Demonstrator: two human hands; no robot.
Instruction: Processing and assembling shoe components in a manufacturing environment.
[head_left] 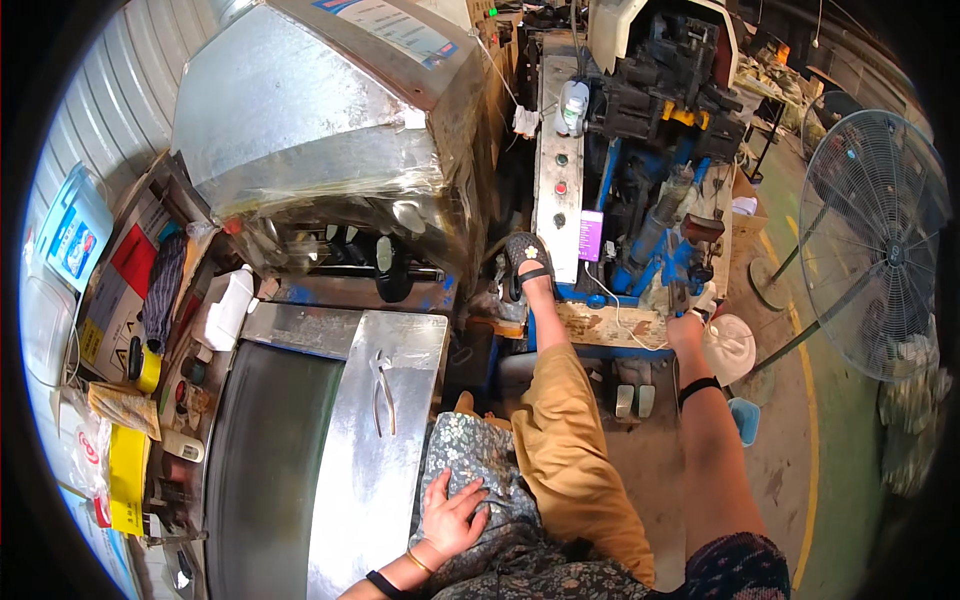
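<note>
My left hand [455, 512] lies flat on the grey flowered cloth [480, 465] over my lap, fingers spread, holding nothing. My right arm reaches forward to the low front corner of a black and blue machine [655, 235]. There my right hand [686, 330] is closed at a grey metal part [679, 297]; its fingertips are mostly hidden, and what it grips is unclear. Long-handled pliers [384, 395] lie on a shiny metal plate [375, 480] left of my lap. My foot in a black clog [528, 262] is raised against the machine's pale side panel [558, 190].
A dark conveyor belt [270, 470] runs beside the plate, under a large metal hood [300, 110]. A cluttered shelf at the left holds a white bottle [232, 305] and a yellow box [127, 480]. A standing fan [875, 245] and white jug [730, 350] are at the right.
</note>
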